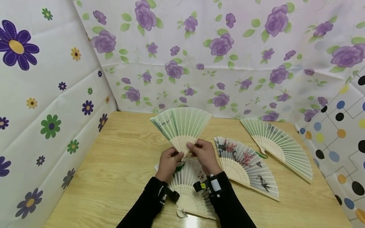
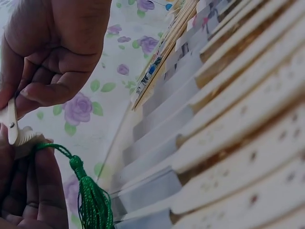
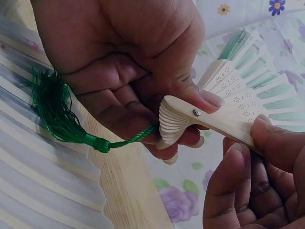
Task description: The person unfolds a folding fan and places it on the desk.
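Note:
A pale green folding fan (image 1: 189, 122) is held up before me, partly spread, with its leaf pointing away. My left hand (image 1: 167, 163) pinches its narrow pivot end between thumb and fingers. Higher on the ribs, my right hand (image 1: 206, 155) grips the fan's right side, thumb on the outer guard stick (image 3: 233, 126). From the pivot end hangs a green tassel (image 3: 52, 107), clear in both wrist views. Beneath my forearms a white folding fan (image 1: 191, 193) lies spread on the table, partly hidden by my wrists.
To the right, a spread fan with pink blossoms (image 1: 245, 158) lies on the wooden table (image 1: 114, 177). Beyond it rests another spread green fan (image 1: 282, 142). Flowered cloth (image 1: 182, 69) stands along the back edge, with patterned sheets at both sides.

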`<action>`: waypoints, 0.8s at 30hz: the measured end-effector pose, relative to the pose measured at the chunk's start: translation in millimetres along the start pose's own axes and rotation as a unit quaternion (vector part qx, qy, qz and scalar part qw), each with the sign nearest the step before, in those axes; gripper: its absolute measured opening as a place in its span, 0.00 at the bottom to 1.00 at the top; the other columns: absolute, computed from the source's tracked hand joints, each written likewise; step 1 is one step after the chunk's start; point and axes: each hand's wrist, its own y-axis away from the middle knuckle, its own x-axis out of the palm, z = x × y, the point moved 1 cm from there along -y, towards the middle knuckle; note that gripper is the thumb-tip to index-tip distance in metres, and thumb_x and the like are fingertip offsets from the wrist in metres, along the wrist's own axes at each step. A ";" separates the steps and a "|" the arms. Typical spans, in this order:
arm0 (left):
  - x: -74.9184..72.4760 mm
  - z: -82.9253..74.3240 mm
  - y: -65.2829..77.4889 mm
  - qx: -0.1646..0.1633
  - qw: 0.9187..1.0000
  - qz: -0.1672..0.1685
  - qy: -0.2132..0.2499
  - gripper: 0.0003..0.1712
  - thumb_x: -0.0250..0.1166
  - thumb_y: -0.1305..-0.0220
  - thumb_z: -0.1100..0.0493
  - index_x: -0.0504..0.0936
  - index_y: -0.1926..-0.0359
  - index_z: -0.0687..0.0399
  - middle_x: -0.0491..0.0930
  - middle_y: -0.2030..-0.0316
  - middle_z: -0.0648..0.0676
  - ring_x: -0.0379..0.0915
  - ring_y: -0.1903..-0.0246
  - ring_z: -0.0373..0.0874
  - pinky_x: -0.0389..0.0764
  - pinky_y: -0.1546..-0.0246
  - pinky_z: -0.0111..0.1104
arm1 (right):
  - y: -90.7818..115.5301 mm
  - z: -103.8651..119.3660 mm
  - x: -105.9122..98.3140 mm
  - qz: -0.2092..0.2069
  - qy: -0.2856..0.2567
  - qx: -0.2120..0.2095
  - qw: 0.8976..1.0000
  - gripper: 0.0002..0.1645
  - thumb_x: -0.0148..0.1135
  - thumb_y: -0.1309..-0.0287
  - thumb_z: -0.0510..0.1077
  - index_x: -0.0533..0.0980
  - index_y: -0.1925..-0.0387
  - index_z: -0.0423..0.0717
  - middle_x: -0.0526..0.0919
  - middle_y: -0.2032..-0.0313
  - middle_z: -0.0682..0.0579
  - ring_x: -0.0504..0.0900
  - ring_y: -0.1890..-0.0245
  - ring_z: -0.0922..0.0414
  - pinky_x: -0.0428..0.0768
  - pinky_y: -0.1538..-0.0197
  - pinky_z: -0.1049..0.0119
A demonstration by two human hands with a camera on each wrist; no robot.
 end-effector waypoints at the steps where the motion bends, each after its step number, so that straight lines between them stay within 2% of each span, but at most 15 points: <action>1: 0.1 -0.3 -0.1 0.000 1.000 -0.003 0.002 0.13 0.67 0.18 0.67 0.88 0.41 0.73 0.90 0.57 0.57 0.84 0.61 0.38 0.89 0.60 0.31 | 0.1 0.0 1.0 -0.003 -0.005 0.001 1.000 0.11 0.70 0.18 0.41 0.89 0.50 0.34 0.89 0.64 0.55 0.86 0.63 0.61 0.89 0.56 0.70; 9: -0.1 1.1 -1.8 -0.023 0.998 -0.027 0.049 0.10 0.66 0.16 0.67 0.87 0.46 0.74 0.85 0.64 0.48 0.84 0.64 0.37 0.89 0.64 0.26 | -0.7 -0.9 8.3 -0.017 -0.053 0.007 0.998 0.09 0.70 0.19 0.39 0.88 0.59 0.37 0.88 0.64 0.55 0.89 0.64 0.61 0.94 0.56 0.68; 13: 0.4 1.6 -1.3 -0.023 0.998 -0.025 0.057 0.10 0.65 0.16 0.67 0.87 0.45 0.73 0.86 0.63 0.47 0.85 0.64 0.37 0.89 0.64 0.26 | -0.1 -1.7 6.2 -0.009 -0.040 0.003 0.999 0.09 0.71 0.20 0.40 0.89 0.57 0.37 0.88 0.64 0.56 0.89 0.62 0.60 0.94 0.55 0.66; 19: 0.8 2.7 -0.9 -0.014 0.998 -0.027 0.058 0.13 0.66 0.16 0.67 0.87 0.43 0.75 0.87 0.62 0.47 0.85 0.62 0.37 0.89 0.62 0.27 | 0.3 -2.2 0.6 0.027 -0.031 0.002 0.999 0.11 0.71 0.19 0.41 0.88 0.48 0.35 0.91 0.62 0.56 0.92 0.60 0.61 0.96 0.51 0.64; 24: 1.7 3.1 -3.1 -0.017 0.997 -0.032 0.073 0.12 0.67 0.17 0.67 0.88 0.44 0.75 0.87 0.63 0.46 0.85 0.63 0.37 0.90 0.62 0.27 | 0.1 -1.0 0.7 0.022 -0.036 0.004 0.999 0.09 0.70 0.19 0.39 0.87 0.56 0.35 0.90 0.66 0.55 0.92 0.64 0.60 0.97 0.53 0.64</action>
